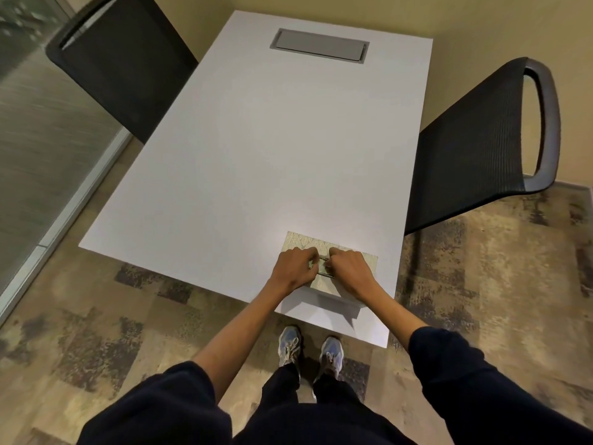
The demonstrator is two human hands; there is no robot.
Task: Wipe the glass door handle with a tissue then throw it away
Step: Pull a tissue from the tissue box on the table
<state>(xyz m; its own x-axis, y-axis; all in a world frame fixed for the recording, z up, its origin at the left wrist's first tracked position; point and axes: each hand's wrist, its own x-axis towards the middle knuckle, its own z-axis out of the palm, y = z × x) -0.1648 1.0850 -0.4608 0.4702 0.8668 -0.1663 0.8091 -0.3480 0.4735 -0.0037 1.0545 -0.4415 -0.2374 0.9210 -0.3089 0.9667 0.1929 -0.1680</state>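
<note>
A pale patterned tissue box [303, 241] lies on the near right part of the white table [256, 155]. My left hand [293, 268] and my right hand [348, 268] both rest on top of the box, fingers curled at its slot in the middle. Their fingertips pinch at the opening; no loose tissue is visible. The glass door handle is not in view.
A black chair [128, 65] stands at the table's left and a black mesh chair [475, 149] at its right. A grey cable hatch [319, 44] sits at the table's far end. A glass wall [38, 123] runs along the left. My shoes [309, 348] stand on patterned carpet.
</note>
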